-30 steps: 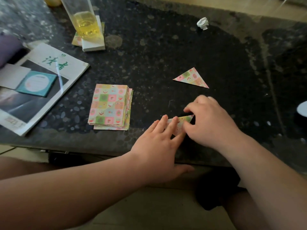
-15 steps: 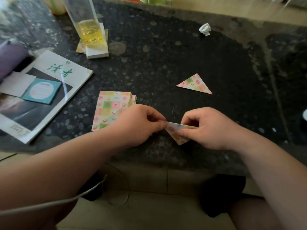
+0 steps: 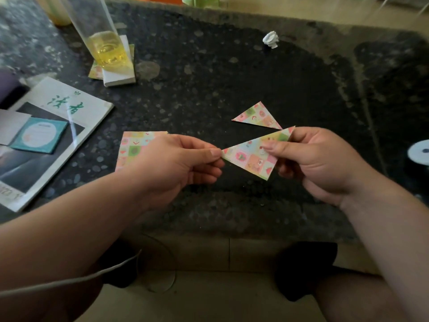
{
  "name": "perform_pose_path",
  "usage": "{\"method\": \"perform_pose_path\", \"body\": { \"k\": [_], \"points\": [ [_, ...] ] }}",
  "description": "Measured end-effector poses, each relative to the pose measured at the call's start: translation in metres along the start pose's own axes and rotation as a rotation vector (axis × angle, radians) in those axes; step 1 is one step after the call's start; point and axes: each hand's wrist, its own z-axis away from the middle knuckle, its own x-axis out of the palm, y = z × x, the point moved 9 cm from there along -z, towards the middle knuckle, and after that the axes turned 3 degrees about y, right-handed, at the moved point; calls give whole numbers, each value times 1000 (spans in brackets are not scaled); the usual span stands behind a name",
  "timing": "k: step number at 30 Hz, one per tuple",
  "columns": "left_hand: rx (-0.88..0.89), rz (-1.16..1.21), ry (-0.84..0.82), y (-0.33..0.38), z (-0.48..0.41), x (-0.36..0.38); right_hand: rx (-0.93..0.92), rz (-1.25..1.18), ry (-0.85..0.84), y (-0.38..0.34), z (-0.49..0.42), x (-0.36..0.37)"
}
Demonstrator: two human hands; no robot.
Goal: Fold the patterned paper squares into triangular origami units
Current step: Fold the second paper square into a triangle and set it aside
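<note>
Nearest to the camera, a thin grey cable (image 3: 69, 280) runs under the left forearm. Above the front edge of the table (image 3: 209, 77), both hands hold one folded triangle (image 3: 248, 156) of patterned paper in the air. The left hand (image 3: 181, 163) pinches its left tip between thumb and forefinger. The right hand (image 3: 320, 163) grips the right side, with the thumb on top of the paper and the fingers curled behind it.

Behind the left hand lies the stack of paper squares (image 3: 137, 145) with the same checked pattern; the hand hides its near right part. Just beyond the right hand, a finished triangle (image 3: 257, 117) lies flat on the dark speckled stone, apart from the held one.

At the left lies a magazine (image 3: 76, 122) with two large green Chinese characters on its white cover; I cannot read them with certainty, and the small print at its near edge is blurred. On it lies a teal card (image 3: 39, 135) with a white oval label, whose writing is too small to read.

Farther back, a tall clear glass (image 3: 106, 47) holds yellow liquid in its lower part. It stands on a white block (image 3: 118, 75), and a patterned paper shows from under the block. Far right of the glass lies a small white paper ball (image 3: 271, 39). A round white thing (image 3: 420, 152) is cut off at the right edge.
</note>
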Motion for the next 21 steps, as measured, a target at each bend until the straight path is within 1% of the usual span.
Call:
{"method": "perform_pose_path", "body": {
  "k": [7,12,14,16,17,19,21],
  "points": [
    [-119,-131,-165,-11,6,12,-1,-58,36,-1,-1,-3],
    [-157,-203,-146,-14,8,4,-10,-37,59,-1,-5,-13],
    [-164,-151,-105,-13,6,2,-37,-32,23,-3,-5,-9],
    [-230,-40,-78,-17,6,4,-84,-38,-26,-7,-3,-3],
    [-292,1,-97,-22,6,7,-108,-35,-54,-9,-1,1],
    [-411,37,-187,-30,11,16,-164,23,-108,-15,5,8],
    [-458,70,-282,-34,18,25,-245,80,-156,-23,12,14]
  ]
}}
